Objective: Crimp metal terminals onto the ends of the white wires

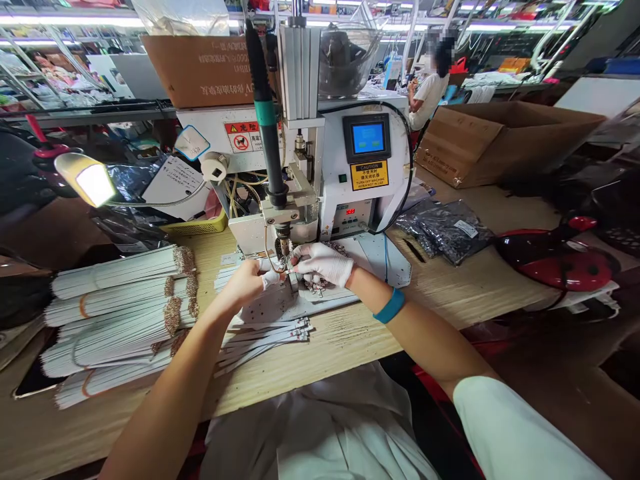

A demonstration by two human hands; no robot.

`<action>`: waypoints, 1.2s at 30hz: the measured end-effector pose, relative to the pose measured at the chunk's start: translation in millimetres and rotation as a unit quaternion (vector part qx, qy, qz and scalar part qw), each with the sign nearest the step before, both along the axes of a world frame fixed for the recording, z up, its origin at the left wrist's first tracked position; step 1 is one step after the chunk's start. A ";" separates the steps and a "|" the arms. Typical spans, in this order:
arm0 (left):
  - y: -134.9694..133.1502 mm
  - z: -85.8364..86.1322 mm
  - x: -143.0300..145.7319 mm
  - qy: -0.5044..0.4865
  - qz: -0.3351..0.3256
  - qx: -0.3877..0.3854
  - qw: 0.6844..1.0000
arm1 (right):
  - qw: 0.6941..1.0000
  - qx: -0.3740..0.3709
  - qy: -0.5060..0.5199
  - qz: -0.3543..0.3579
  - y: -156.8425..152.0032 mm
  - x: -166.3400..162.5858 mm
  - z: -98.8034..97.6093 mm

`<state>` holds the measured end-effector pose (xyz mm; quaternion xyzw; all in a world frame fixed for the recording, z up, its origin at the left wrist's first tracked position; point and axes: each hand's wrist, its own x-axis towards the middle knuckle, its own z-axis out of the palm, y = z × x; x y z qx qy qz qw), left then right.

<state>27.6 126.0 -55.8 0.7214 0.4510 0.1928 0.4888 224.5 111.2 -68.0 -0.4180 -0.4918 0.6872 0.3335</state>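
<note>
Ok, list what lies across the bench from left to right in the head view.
lamp → strip bundles → left hand → right hand → wristband → black bags → red object

The right hand [324, 263] wore a white glove, with a bright blue wristband [389, 306] at its five o'clock. The white machine [330, 220] carried a blue screen [368, 138] and a yellow-and-black label [369, 175]. At nine o'clock, white strips [115, 307] with gold-speckled ends lay on the pale wood-grain surface [350, 347]. At three o'clock sat a red, black-spotted ladybird shape [555, 257].
</note>
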 end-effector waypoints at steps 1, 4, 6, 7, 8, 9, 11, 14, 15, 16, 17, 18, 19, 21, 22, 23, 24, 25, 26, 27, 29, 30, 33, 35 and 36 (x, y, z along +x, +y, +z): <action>0.5 -0.2 0.1 -0.001 0.002 -0.007 1.000 | 1.000 -0.001 -0.002 0.001 -0.3 0.2 0.7; 0.8 0.6 0.7 0.002 0.013 -0.017 1.000 | 1.000 -0.005 -0.008 -0.005 -1.5 0.3 3.6; 0.2 2.1 1.3 0.005 0.019 -0.019 1.000 | 1.000 -0.004 -0.011 -0.014 -2.0 0.1 4.6; -0.2 2.9 1.6 0.007 0.020 -0.021 1.000 | 1.000 -0.001 -0.011 -0.017 -2.0 0.0 4.4; -0.5 3.6 1.8 0.008 0.019 -0.026 0.999 | 1.000 0.001 -0.010 -0.019 -1.9 -0.1 3.8; -0.8 4.2 2.0 0.009 0.018 -0.032 0.999 | 1.000 0.003 -0.006 -0.018 -1.5 -0.1 3.0; -1.2 4.8 2.1 0.012 0.016 -0.043 0.999 | 1.000 0.002 0.000 -0.016 -0.6 0.2 1.2; -1.4 4.7 1.6 0.015 0.011 -0.053 0.998 | 1.000 0.003 -0.001 -0.016 0.7 1.2 -0.7; -1.3 4.7 1.4 0.015 0.009 -0.055 0.998 | 1.000 0.004 -0.002 -0.016 0.9 1.5 -0.9; -1.2 4.6 1.1 0.015 0.007 -0.056 0.998 | 1.000 0.005 -0.001 -0.014 1.0 1.5 -1.1; -1.0 4.5 0.9 0.014 0.006 -0.057 0.998 | 1.000 0.005 -0.002 -0.012 0.9 1.3 -1.3; -0.8 4.3 0.8 0.014 0.008 -0.056 0.998 | 1.000 0.007 -0.003 -0.012 0.7 0.8 -1.4; -0.6 4.1 0.8 0.015 0.010 -0.057 0.998 | 1.000 0.008 -0.004 -0.011 0.5 0.1 -1.4; -0.1 3.2 1.1 0.013 0.013 -0.057 0.998 | 1.000 0.010 -0.009 -0.011 0.4 -1.1 -0.7; 0.1 2.7 1.4 0.011 0.014 -0.056 0.998 | 1.000 0.012 -0.014 -0.010 0.6 -1.0 0.2; 0.3 2.2 1.6 0.010 0.015 -0.055 0.998 | 1.000 0.016 -0.021 -0.007 0.9 0.0 1.6; 0.3 2.0 1.6 0.010 0.016 -0.053 0.998 | 0.999 0.025 -0.032 -0.006 1.2 2.1 3.7; 0.2 2.2 1.2 0.010 0.016 -0.049 0.999 | 0.998 0.040 -0.046 -0.010 1.4 5.5 6.5; -0.2 2.9 0.4 0.011 0.016 -0.042 0.999 | 0.996 0.058 -0.061 -0.018 1.4 10.1 9.7; -1.0 4.2 -1.0 0.016 0.014 -0.032 0.999 | 0.994 0.074 -0.074 -0.020 0.9 15.6 13.1; -3.6 7.9 -5.9 0.034 -0.012 -0.004 0.999 | 0.992 0.083 -0.095 0.010 -1.6 26.8 19.1; -5.4 9.9 -9.0 0.049 -0.037 0.009 0.998 | 0.990 0.074 -0.104 0.053 -3.4 31.4 21.1; -13.0 13.4 -18.5 0.125 -0.122 0.044 0.984 | 0.973 0.042 -0.137 0.178 -7.5 37.3 21.2; -20.3 13.3 -21.7 0.210 -0.142 0.076 0.964 | 0.974 0.045 -0.158 0.157 -6.4 36.8 18.0; -25.1 13.1 -21.7 0.257 -0.146 0.101 0.950 | 0.977 0.060 -0.170 0.117 -4.6 36.6 16.3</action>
